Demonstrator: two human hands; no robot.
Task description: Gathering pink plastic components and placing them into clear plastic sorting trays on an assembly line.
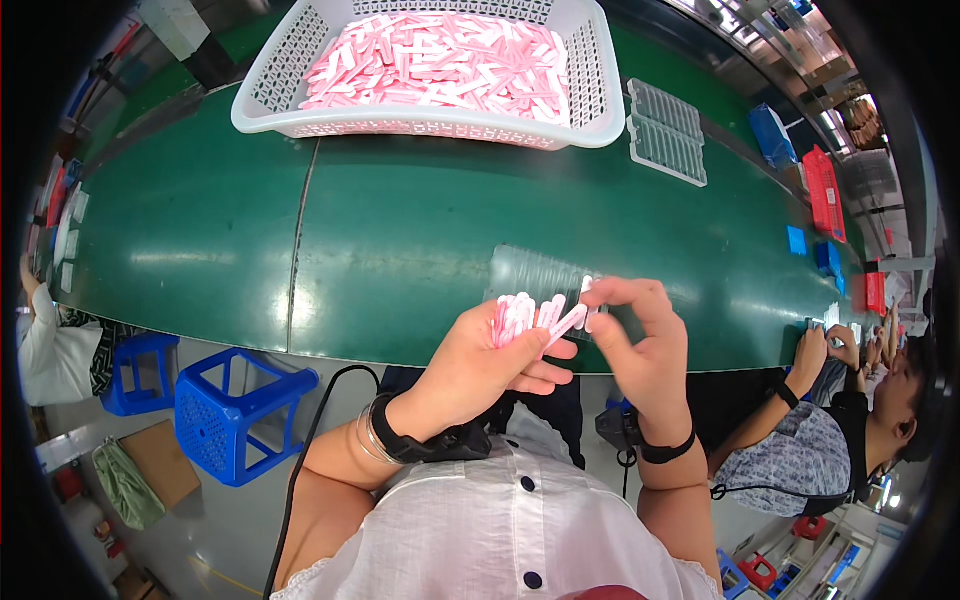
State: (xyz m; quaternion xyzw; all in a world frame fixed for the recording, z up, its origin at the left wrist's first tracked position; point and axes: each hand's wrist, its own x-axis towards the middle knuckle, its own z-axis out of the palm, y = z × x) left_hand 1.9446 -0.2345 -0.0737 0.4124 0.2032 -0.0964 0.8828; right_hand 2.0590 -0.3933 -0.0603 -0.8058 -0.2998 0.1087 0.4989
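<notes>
My left hand is closed around a bunch of slim pink-and-white plastic pieces, their rounded ends fanning out over the fingers. One piece sticks out of the bunch toward my right hand. With thumb and forefinger, my right hand pinches a single slim white-and-pink piece, held over a clear plastic tray. That ribbed tray lies at the near edge of the green table, partly covered by both hands. What fills its slots cannot be made out.
Farther back on the green table stands a white perforated basket heaped with similar pieces. Beside it lies another clear slotted tray. A blue stool is at the left; a co-worker sits close on the right.
</notes>
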